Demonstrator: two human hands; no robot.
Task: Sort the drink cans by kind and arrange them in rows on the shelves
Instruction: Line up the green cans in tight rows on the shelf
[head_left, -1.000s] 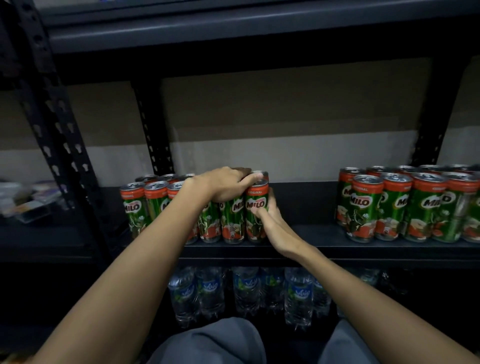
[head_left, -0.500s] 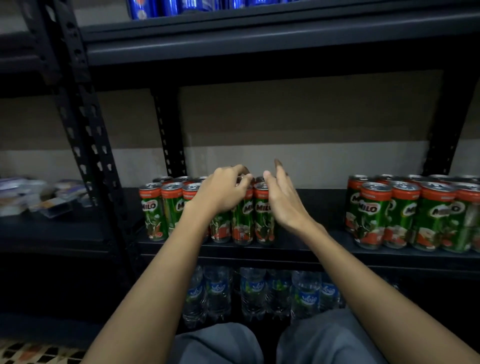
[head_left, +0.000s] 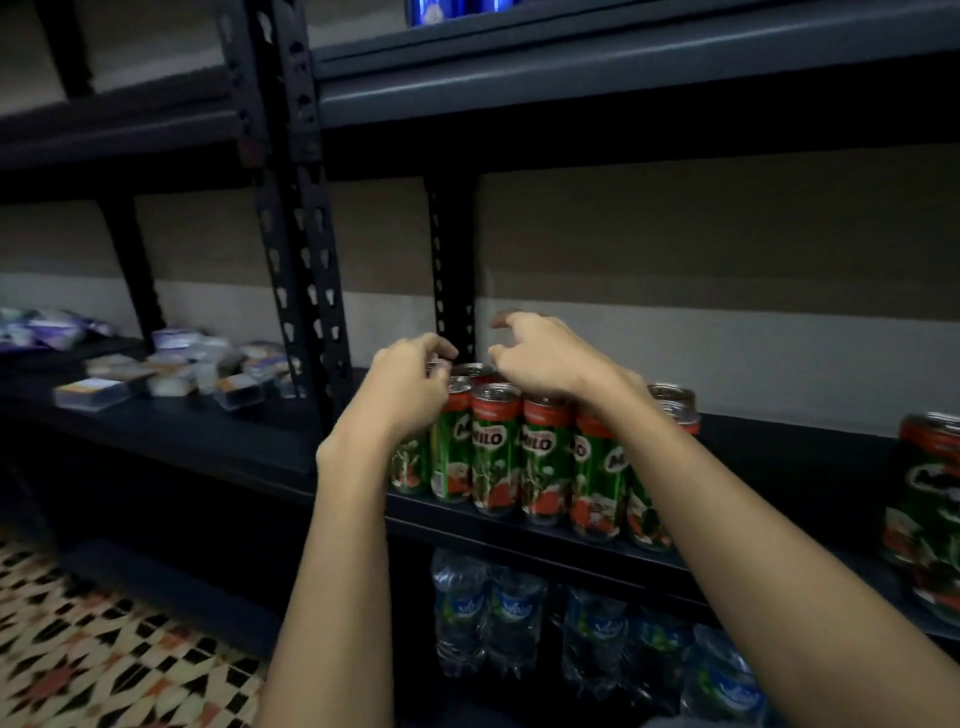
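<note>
- A block of green-and-red Milo cans (head_left: 498, 447) is seen standing in rows on the dark metal shelf (head_left: 218, 441), just right of the frame's centre; a second group of Milo cans (head_left: 930, 499) is cut off at the right edge.
- The left hand (head_left: 410, 384) is held over the block's left end with its fingers curled down toward the can tops; whether a can is gripped cannot be told, since the fingertips are hidden.
- The right hand (head_left: 545, 353) is raised above the back cans, its fingers half curled and spread, with nothing held.
- A tip-over is judged the main risk: the cans stand tightly packed, so one knocked by a wrist or forearm could topple its neighbours or roll off the shelf's front edge.
- The rear rows are largely hidden behind both hands, so their count and alignment cannot be checked.
- Blue cans (head_left: 452, 8) at the top edge are cropped and unreadable; water bottles (head_left: 493, 618) below are dim, and packets (head_left: 171, 369) at the left are blurred.
</note>
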